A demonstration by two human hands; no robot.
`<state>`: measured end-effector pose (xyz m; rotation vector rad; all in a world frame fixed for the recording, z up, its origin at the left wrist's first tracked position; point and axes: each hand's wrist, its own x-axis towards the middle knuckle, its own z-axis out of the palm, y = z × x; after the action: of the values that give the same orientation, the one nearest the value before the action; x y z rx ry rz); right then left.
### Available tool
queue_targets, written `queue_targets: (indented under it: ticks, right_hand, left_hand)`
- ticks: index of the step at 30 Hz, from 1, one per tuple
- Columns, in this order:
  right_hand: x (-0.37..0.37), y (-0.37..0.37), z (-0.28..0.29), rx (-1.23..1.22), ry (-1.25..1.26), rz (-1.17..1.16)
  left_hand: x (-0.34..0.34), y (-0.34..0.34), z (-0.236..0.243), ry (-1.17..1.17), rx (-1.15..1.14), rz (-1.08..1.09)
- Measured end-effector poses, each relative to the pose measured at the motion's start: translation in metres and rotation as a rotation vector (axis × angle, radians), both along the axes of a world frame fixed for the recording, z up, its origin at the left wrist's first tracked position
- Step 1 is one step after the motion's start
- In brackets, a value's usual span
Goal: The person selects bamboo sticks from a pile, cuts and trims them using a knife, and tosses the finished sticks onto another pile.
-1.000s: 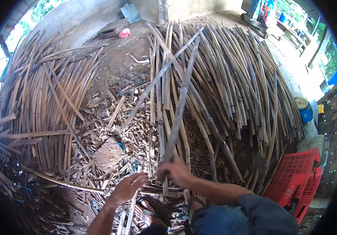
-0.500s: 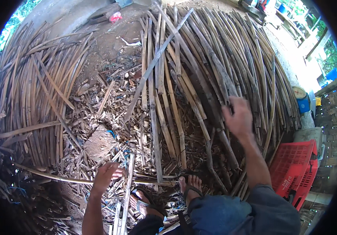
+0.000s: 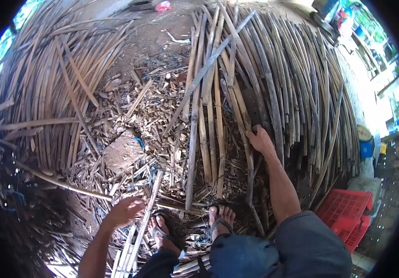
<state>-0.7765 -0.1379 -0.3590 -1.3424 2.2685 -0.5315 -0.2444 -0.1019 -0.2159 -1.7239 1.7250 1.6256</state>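
Inspecting remotely, I found the left hand (image 3: pixel 123 211) empty, fingers loosely extended beside a pale bamboo strip (image 3: pixel 144 222); farther right lay bamboo poles (image 3: pixel 220 141), the right hand (image 3: pixel 261 141) among them, whether pinching one I could not tell.

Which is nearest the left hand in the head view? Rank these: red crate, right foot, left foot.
1. Left foot: right of the left hand, slightly lower.
2. Right foot: farther right.
3. Red crate: far right.

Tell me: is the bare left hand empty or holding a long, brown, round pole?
Empty: the left hand is loosely open, with nothing visible in its grasp.
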Motion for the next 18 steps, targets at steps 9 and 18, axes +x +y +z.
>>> queue_targets:
  ticks: [9, 18]
  right_hand:
    - [0.021, 0.008, 0.025, 0.019, -0.737, -0.011]
    - [0.149, 0.018, 0.084, 0.317, -1.028, 0.436]
  left_hand:
    - [-0.017, -0.023, 0.047, 0.231, -0.128, 0.053]
    - [-0.046, -0.005, 0.031, 0.535, -0.139, 0.09]
